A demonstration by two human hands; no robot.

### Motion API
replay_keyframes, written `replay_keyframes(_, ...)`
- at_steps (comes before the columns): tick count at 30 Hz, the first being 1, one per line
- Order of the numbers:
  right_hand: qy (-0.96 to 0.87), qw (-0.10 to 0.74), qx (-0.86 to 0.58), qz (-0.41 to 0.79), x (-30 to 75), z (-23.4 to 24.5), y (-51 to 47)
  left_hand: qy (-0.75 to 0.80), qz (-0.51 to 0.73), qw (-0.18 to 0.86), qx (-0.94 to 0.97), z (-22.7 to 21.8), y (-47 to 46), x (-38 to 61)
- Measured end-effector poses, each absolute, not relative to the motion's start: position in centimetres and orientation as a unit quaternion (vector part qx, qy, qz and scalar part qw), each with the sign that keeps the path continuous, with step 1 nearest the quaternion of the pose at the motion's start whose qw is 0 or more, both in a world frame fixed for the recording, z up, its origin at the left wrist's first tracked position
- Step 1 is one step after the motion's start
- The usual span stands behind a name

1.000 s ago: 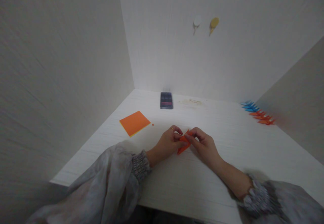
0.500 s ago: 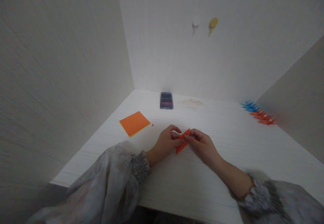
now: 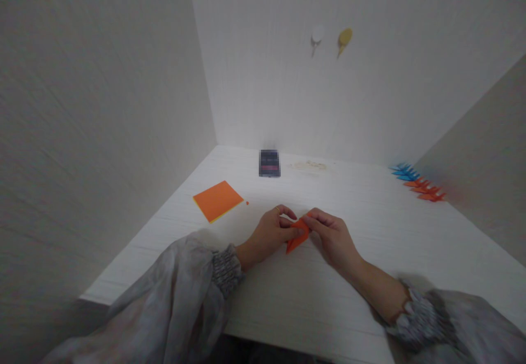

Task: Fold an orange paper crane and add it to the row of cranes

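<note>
Between my hands is a small folded piece of orange paper [image 3: 296, 239], its pointed end toward me. My left hand [image 3: 276, 229] grips its left side, thumb pressed across the front; a ring shows on one finger. My right hand [image 3: 329, 229] pinches the paper's upper right edge between thumb and fingers. The fingertips behind the paper are partly hidden. To the left of my hands lies a stack of square orange paper [image 3: 218, 201] with a yellow edge showing. A tiny orange scrap [image 3: 247, 203] lies by its right corner.
On the right of the white table [image 3: 263, 309] stands a row of folded paper figures, blue ones [image 3: 404, 171] behind orange ones [image 3: 425, 189]. A dark, blurred box-like object [image 3: 269, 163] sits near the back wall. White [image 3: 316, 35] and yellow [image 3: 345, 37] hooks are on that wall.
The orange paper has turned slightly in my hands and shows a broader face. My right fingers have shifted along its upper edge. The left hand has barely moved.
</note>
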State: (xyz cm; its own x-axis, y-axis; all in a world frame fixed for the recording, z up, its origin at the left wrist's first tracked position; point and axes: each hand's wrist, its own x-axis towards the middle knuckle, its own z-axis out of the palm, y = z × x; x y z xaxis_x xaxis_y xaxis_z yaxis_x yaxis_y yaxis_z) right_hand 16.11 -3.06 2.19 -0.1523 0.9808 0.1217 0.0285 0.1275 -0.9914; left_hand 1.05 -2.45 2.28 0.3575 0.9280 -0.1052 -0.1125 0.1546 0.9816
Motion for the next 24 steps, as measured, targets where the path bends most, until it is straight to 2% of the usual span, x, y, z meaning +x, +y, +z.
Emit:
replay_keyframes(11, -0.576, 0.470, -0.439, 0.504, 16.01, 2.28, -2.65, 0.394, 0.404, 0.652, 0.507, 1.67, -2.29, 0.99)
replay_keyframes(24, -0.527, 0.530, -0.429, 0.507, 15.81, 2.46, -2.72, 0.371, 0.391, 0.677, 0.500, 2.07, -2.31, 1.09)
